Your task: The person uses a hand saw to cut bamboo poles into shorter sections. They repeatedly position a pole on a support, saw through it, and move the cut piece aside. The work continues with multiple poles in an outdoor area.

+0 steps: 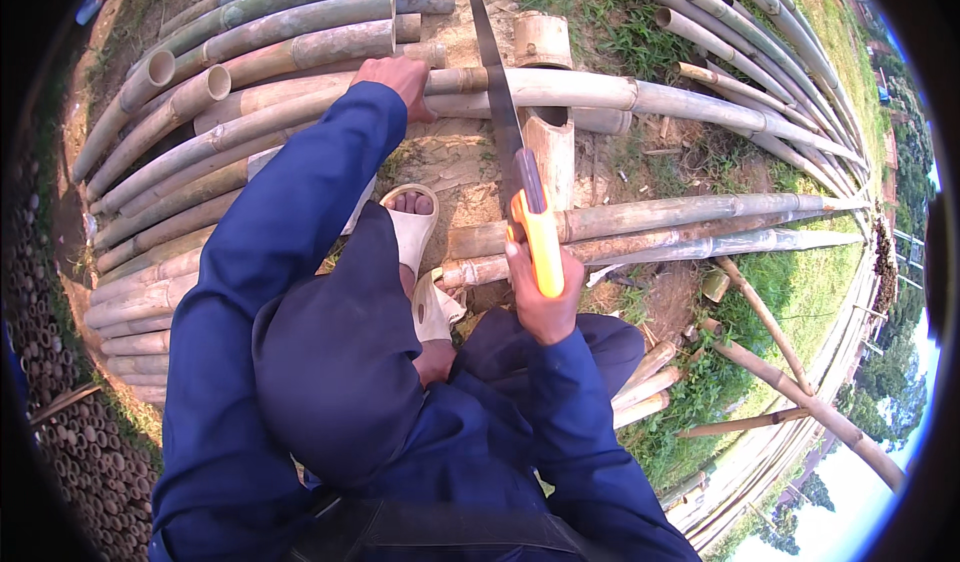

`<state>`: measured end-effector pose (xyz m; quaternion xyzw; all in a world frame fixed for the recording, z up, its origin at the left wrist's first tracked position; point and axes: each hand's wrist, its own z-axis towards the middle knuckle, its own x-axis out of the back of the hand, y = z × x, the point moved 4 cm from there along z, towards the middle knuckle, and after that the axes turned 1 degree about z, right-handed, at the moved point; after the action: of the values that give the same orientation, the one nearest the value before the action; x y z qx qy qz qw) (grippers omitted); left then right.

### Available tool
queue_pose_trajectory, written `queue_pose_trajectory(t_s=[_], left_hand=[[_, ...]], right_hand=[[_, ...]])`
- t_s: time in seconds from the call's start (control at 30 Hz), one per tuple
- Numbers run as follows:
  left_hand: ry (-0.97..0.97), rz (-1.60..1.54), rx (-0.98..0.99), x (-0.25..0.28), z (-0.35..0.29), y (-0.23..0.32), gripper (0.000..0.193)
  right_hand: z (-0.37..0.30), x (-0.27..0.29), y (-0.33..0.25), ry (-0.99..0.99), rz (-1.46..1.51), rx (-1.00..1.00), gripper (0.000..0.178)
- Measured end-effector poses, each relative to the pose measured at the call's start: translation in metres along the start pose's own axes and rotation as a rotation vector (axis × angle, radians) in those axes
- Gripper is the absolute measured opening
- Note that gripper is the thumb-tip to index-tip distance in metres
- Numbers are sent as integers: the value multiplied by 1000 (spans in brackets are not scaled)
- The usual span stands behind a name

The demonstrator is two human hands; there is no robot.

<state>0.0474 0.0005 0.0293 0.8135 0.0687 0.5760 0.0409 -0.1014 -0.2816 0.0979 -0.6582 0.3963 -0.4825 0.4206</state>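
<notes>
Both your hands are in view, sleeves reaching up from the lower edge. Your right hand (548,297) has its grip curled around the orange handle (541,242) of a saw (508,127); the handle hides parts of your fingers. The blade runs away from you, and its tip is cut off by the top edge. It crosses over a pale bamboo pole (580,90), but you cannot tell whether the teeth have bitten in.

Your left hand (393,84) has its grip clasped over that pole, left of the blade, thumb on the near side; your fingertips are hidden, as is the stretch of pole underneath. A thick bamboo piece (549,162) lies beneath the pole, which covers its middle. Your dark knee (335,382) hides some of the ground and one cream sandal (412,237) in part. At far left, the stacked bamboo ends (95,462) are dim and small, fading into the black rim.
</notes>
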Motion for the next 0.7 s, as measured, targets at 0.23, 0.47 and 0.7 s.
queue_pose_trajectory(t_s=[0.23,0.47,0.7], left_hand=[[-3,30,-29,5,8,3,53],[-9,5,-30,3,8,-5,51],[-28,27,-37,10,9,2,53]], right_hand=[[38,-24,2,13,16,79,16],[-84,16,-6,10,-113,-16,21],[34,-21,-5,35,-9,64,18]])
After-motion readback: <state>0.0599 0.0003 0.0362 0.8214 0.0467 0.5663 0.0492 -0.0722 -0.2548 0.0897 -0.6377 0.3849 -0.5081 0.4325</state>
